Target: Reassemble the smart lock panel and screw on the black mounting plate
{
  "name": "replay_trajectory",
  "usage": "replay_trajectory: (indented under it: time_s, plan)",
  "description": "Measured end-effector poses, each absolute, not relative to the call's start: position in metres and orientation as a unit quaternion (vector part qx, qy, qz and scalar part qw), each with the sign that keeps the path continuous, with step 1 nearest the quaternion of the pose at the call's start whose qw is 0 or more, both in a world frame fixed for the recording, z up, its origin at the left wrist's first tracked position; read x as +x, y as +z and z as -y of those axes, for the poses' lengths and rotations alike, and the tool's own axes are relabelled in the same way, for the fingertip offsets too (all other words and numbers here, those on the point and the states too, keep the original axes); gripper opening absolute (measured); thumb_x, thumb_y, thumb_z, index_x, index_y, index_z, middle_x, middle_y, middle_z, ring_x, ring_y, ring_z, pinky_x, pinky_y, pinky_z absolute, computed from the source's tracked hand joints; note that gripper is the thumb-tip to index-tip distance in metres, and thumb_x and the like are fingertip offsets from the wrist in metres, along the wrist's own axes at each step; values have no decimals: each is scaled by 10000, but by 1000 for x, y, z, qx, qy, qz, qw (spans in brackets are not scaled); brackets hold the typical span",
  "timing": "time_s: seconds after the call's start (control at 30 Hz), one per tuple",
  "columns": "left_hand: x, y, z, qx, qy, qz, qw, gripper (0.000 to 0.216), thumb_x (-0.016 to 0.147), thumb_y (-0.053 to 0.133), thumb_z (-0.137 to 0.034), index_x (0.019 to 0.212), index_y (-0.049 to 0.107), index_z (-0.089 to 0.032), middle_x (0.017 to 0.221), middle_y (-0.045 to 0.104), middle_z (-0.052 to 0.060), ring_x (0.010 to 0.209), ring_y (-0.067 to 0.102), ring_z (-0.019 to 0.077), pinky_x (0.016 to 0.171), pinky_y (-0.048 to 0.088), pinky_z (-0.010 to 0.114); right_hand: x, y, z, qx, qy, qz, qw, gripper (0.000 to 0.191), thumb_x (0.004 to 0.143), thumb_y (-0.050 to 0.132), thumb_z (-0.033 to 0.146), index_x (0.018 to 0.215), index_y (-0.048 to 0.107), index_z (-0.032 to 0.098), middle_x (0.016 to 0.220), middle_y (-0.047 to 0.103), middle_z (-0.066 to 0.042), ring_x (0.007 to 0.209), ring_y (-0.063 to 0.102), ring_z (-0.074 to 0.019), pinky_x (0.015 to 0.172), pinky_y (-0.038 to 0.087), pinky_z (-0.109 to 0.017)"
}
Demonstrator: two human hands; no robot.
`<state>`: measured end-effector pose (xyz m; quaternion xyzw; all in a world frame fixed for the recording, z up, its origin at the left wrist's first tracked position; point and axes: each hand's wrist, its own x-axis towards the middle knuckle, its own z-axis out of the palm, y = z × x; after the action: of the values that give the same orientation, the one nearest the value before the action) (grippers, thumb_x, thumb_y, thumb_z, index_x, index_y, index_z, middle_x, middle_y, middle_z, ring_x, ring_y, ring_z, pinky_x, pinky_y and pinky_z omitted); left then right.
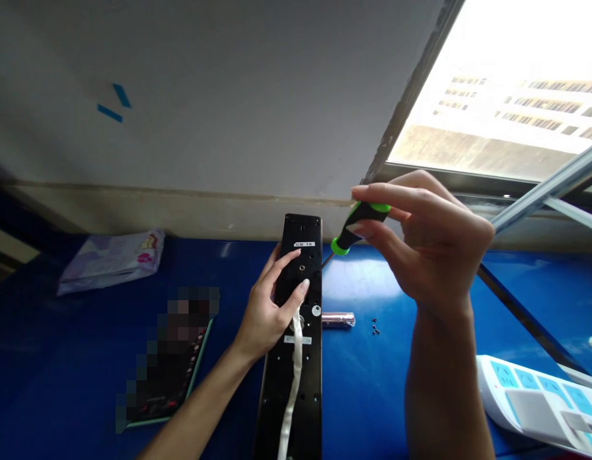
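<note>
A long black device (303,377) with small labels, screw holes and a whitish flat cable (293,390) lies lengthwise before me. My left hand (270,313) steadies its upper part, with thumb and index finger on the top face and other fingers down the left side. In my right hand (423,233) is a screwdriver (362,223) with a black and green handle, pinched between thumb and fingers. Its thin shaft slants down-left to the device's right edge; whether the tip sits in a screw cannot be made out.
Several tiny screws (375,327) and a shiny pinkish tube (339,320) lie right of the device. A phone (176,364) and a pale packet (114,259) are left. A power strip (526,390) stands lower right. Wall (229,128) and window (516,96) are behind.
</note>
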<state>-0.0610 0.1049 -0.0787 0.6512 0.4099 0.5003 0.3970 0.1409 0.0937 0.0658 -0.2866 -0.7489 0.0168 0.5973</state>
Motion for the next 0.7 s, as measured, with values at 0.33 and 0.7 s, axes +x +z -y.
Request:
replay_trajectory:
  time_s: [0.33, 0.7]
  plan:
    - [-61, -77, -105, 650, 501, -407, 401, 491, 954, 720, -440, 1414, 656, -279, 1662, 504, 59, 1552, 469, 303, 1323, 345, 457, 142, 65, -94, -279, 48, 756, 591, 381, 952, 762, 146, 1274, 784, 348, 1122, 810, -14, 979, 772, -225, 849, 688, -456]
    - [-61, -76, -105, 646, 500, -405, 410, 507, 945, 734, -444, 1416, 656, -274, 1668, 497, 64, 1552, 469, 312, 1320, 355, 460, 142, 65, -90, -303, 74, 766, 563, 364, 1027, 648, 215, 1360, 732, 337, 1294, 771, -39, 1099, 765, -260, 918, 684, -482]
